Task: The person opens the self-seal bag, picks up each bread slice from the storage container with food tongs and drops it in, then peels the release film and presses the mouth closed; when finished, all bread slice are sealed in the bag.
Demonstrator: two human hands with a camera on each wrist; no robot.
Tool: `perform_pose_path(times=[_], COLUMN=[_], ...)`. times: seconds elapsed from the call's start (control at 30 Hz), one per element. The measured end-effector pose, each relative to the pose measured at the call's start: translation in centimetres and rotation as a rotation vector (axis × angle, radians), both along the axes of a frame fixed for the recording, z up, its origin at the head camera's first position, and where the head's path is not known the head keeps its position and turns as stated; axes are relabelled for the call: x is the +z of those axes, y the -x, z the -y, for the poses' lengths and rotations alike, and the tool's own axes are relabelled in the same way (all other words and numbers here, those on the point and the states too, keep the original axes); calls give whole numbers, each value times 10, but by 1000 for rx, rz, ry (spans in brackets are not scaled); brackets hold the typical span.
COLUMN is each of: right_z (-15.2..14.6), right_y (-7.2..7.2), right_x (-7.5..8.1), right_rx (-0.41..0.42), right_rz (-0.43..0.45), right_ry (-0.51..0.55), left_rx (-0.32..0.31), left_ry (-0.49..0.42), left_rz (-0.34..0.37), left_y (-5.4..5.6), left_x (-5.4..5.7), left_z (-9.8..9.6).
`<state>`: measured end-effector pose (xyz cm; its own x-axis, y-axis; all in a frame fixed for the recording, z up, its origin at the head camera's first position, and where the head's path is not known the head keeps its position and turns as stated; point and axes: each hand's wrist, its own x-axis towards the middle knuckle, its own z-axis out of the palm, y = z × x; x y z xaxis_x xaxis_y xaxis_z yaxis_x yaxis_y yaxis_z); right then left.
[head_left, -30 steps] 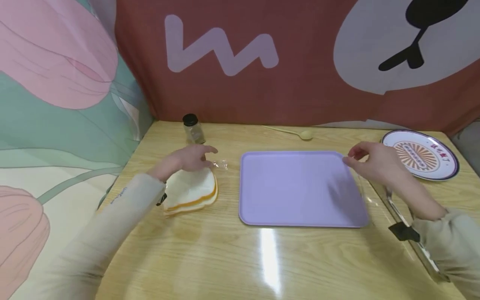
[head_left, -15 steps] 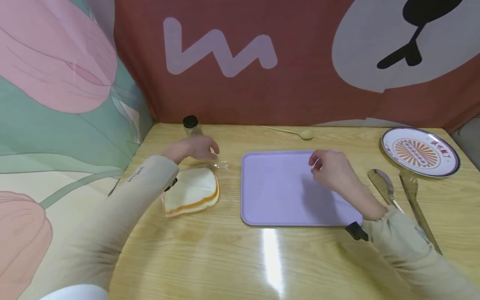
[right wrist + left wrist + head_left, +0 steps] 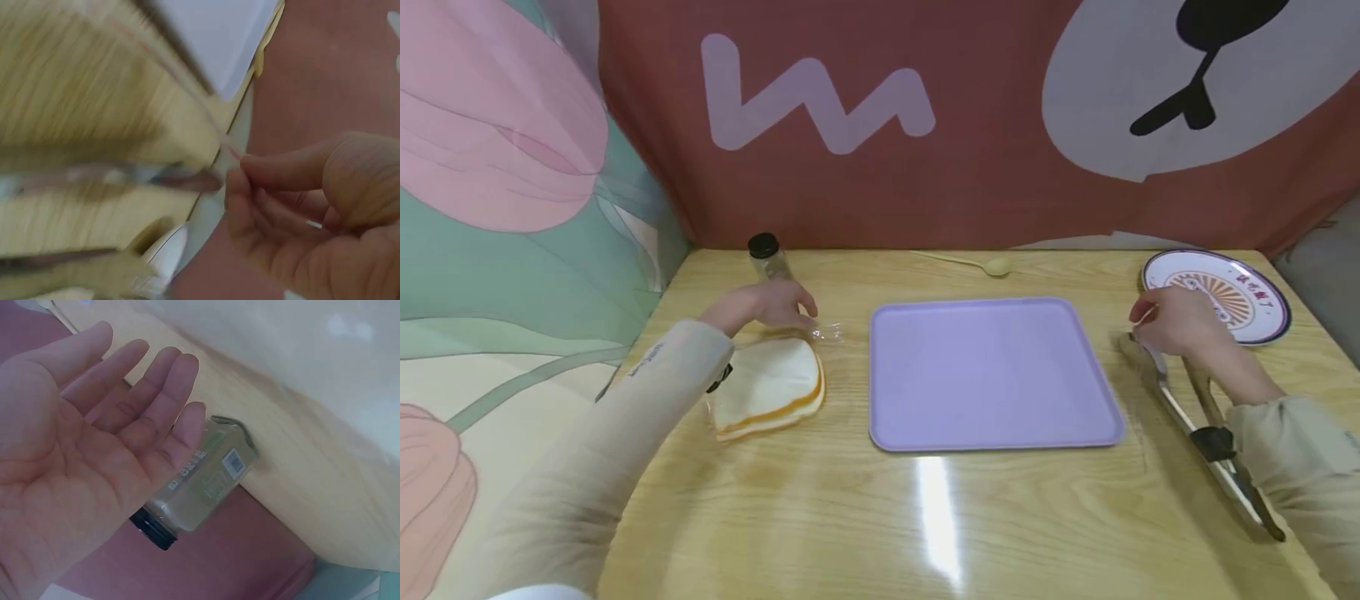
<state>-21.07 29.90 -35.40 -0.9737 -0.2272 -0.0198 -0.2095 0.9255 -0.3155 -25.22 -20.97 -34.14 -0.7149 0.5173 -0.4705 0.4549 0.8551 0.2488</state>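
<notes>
My left hand [image 3: 778, 304] hovers just behind two stacked slices of white bread [image 3: 767, 383], fingers loosely bent and holding nothing. Clear plastic film [image 3: 829, 333] shows beside the bread's far corner. In the left wrist view the palm and relaxed fingers overlap a spice jar [image 3: 209, 478] with a black lid. Over the table's right side, my right hand [image 3: 1180, 321] pinches a thin, see-through strip [image 3: 230, 149] between thumb and forefinger. That strip trails off toward the upper left in the right wrist view. Beneath this hand lie metal tongs [image 3: 1176, 412], partly covered by the wrist.
A purple tray [image 3: 992, 375] lies mid-table between the hands. Behind the right hand is a white patterned plate [image 3: 1258, 292], partly hidden. A pale yellow spoon [image 3: 996, 267] rests along the back edge, before a printed cloth wall [image 3: 1000, 183].
The right hand swung left over the tray, then back right to the tongs and plate. The left hand rose off the bread to just behind it. The head view shifted slightly.
</notes>
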Motion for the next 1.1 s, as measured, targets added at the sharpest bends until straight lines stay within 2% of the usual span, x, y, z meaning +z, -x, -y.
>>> perform_pose_path(times=[0.17,0.33,0.43,0.53,0.63,0.7,0.77,0.9,1.0,1.1], right_z=[-11,-6,-3,4,23,45,74,144,197,241], right_y=[3,4,2,-1,-10,-19,-32,-62,-84,-102], right_x=[1,4,8,13,15,14,9,-9,-25,-37], right_rx=[25,25,-9,-42,-43,-16,28,85,60,-16], right_rz=[43,-22,-59,-71,-71,-44,21,235,351,435], right_ry=[-11,6,21,25,84,179,324,663,871,1041], left_rx=[15,28,33,39,51,44,38,37,48,19], left_ry=[-1,-13,-7,6,3,-11,-24,-20,4,9], left_rz=[17,24,26,27,29,24,26,60,101,116], left_y=[-1,-3,-3,-2,0,2,3,8,14,20], left_x=[-4,-3,-3,-3,-3,-4,-5,-9,-12,-15], left_z=[1,2,1,2,1,-1,-3,-6,-8,-10])
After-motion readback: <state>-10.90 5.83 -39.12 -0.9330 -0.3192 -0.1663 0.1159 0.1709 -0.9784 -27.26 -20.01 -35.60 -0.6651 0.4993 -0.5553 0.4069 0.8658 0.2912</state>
